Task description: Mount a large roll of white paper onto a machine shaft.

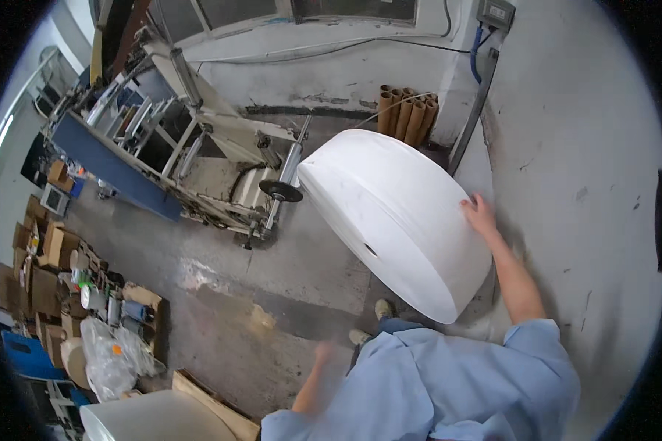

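A large white roll [401,198], perhaps paper or film, stands on edge in front of me, tilted in the view. A small dark core hole shows in its flat side. My right hand [479,213] rests on the roll's curved outer surface at the right, its fingers apart and wrapped round nothing. Lower down, my left hand [325,351] hangs over the floor beside my body, away from the roll. Motion smears its fingers, and I make out nothing in it.
Left of the roll stands a machine [221,162] with a metal shaft and a black disc [281,191]. Brown cardboard tubes [407,117] lean by the far wall. Boxes and plastic bags [110,353] crowd the left; another white roll [154,419] lies at lower left. A wall [574,169] borders my right.
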The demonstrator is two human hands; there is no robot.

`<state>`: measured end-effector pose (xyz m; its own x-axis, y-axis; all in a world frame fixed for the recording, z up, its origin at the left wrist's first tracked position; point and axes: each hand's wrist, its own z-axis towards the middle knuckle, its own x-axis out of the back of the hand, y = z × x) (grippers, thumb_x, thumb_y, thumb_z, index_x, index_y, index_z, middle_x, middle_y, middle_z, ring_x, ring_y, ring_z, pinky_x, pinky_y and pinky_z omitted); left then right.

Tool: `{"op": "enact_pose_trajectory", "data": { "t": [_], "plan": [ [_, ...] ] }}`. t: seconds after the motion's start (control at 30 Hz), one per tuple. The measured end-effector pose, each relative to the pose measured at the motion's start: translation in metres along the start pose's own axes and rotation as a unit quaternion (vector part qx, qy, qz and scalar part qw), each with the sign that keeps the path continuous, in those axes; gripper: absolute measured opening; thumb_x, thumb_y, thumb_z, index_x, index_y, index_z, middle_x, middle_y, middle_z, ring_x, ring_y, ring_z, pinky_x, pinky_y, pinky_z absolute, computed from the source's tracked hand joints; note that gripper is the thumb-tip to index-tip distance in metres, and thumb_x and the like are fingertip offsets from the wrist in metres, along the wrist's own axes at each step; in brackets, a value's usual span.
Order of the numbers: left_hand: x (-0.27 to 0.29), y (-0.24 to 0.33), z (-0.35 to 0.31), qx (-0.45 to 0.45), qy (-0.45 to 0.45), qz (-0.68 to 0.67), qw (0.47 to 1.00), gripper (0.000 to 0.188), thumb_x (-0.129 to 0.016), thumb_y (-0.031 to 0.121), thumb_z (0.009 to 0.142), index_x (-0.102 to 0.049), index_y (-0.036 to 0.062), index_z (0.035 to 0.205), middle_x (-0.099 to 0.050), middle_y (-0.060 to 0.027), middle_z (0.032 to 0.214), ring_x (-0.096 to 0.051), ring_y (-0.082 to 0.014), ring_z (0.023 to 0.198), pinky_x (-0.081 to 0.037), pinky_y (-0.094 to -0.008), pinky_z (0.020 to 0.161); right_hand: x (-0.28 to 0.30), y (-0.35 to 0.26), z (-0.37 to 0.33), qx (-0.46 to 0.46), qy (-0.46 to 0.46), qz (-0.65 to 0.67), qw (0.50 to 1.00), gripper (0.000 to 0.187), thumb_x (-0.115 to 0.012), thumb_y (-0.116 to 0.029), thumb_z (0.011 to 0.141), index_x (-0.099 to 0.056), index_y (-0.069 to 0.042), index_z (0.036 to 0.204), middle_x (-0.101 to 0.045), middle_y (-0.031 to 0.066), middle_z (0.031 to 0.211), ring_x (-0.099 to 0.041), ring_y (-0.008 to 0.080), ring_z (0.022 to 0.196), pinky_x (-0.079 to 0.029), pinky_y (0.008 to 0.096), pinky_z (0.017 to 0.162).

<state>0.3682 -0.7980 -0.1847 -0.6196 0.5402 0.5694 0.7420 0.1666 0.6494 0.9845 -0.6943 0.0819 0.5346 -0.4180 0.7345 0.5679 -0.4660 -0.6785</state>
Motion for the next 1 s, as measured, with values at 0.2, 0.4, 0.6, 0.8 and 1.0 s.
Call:
{"op": "enact_pose_trajectory", "data": {
  "t": [0.2,0.4,0.6,0.8,1.0],
  "plan": [
    [0.035,0.043,0.011,0.182,0.020,-0.227,0.957,0.046,-0.052,0.043,0.092,-0.067,0.0033,0.111,-0.070,-0.0143,0.095,-0.065,-0.0243,0.096,-0.048,-0.0385,0.083,0.008,-0.056,-0.039,0.016,0.112,0.169,0.979,0.050,-0.058,-0.036,0.093,-0.050,-0.003,0.131,-0.053,0.0192,0.132,-0.053,0.0316,0.120,-0.040,0.0401,0.100],
    [0.018,-0.010,-0.030,0.309,-0.005,-0.184,0.933,0.048,-0.055,0.041,0.092,-0.067,-0.0014,0.110,-0.070,-0.0163,0.093,-0.065,-0.0236,0.092,-0.049,-0.0370,0.081,-0.022,-0.123,-0.032,0.150,0.110,0.176,0.967,0.043,-0.063,-0.012,0.091,-0.050,-0.002,0.131,-0.056,0.0143,0.130,-0.057,0.0236,0.114,-0.046,0.0341,0.096],
    [0.003,-0.044,-0.058,0.300,0.070,-0.210,0.928,0.051,-0.061,0.041,0.089,-0.066,-0.0059,0.109,-0.069,-0.0224,0.098,-0.066,-0.0255,0.095,-0.050,-0.0374,0.080,-0.087,-0.202,-0.052,0.165,-0.161,0.345,0.910,0.027,-0.061,-0.001,0.087,-0.059,-0.003,0.114,-0.065,0.0055,0.104,-0.062,0.0116,0.094,-0.049,0.0249,0.082],
    [0.019,-0.055,0.011,0.282,0.011,-0.170,0.944,0.047,-0.058,0.039,0.088,-0.066,-0.0039,0.108,-0.069,-0.0232,0.100,-0.066,-0.0281,0.096,-0.050,-0.0405,0.080,-0.208,-0.253,-0.091,0.182,-0.438,0.168,0.864,0.029,-0.065,-0.013,0.087,-0.061,-0.003,0.114,-0.067,0.0119,0.106,-0.066,0.0174,0.091,-0.052,0.0302,0.078],
    [0.151,-0.001,0.120,0.308,0.018,-0.203,0.929,0.047,-0.058,0.042,0.088,-0.067,-0.0003,0.106,-0.069,-0.0208,0.096,-0.067,-0.0304,0.091,-0.050,-0.0419,0.078,-0.313,-0.278,-0.079,0.299,-0.538,-0.063,0.786,0.052,-0.061,-0.040,0.088,-0.055,-0.004,0.125,-0.061,0.0172,0.119,-0.059,0.0295,0.109,-0.046,0.0398,0.092]
  ]
}}
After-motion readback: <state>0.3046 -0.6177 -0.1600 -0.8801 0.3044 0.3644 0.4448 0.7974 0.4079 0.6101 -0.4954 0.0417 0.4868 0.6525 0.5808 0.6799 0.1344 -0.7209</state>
